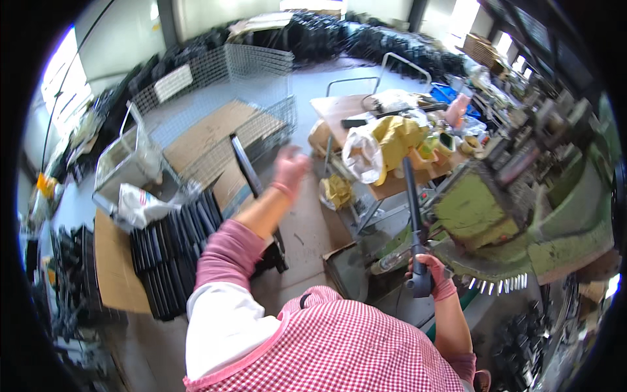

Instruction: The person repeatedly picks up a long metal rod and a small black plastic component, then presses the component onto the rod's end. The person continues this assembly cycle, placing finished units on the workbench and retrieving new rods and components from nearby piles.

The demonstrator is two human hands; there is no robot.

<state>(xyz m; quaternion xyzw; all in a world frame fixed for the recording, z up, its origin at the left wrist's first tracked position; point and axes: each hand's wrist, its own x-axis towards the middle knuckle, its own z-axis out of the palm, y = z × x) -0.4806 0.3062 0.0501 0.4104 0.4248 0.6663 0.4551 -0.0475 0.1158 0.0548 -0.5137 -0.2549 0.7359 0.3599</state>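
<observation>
My right hand [436,276], in a pink glove, grips a long black metal tube [414,202] close to its thicker lower end. The tube stands nearly upright beside the green machine [473,206]. My left hand [290,170], also in a pink glove, is raised in front of the wire mesh cage [228,108]. Motion smears its fingers. Another black bar [246,164] slants behind my left forearm, which covers its middle; whether anything supports it I cannot tell. Left of that arm, black bars [173,258] are stacked in rows against a cardboard sheet [117,268].
A table [333,111] ahead carries a yellow bag [395,140], small containers and a pink bottle [458,110]. A white sack [140,206] rests above the stacked bars. Dark parts [522,346] are heaped at lower right. More dark piles [317,36] line the far wall.
</observation>
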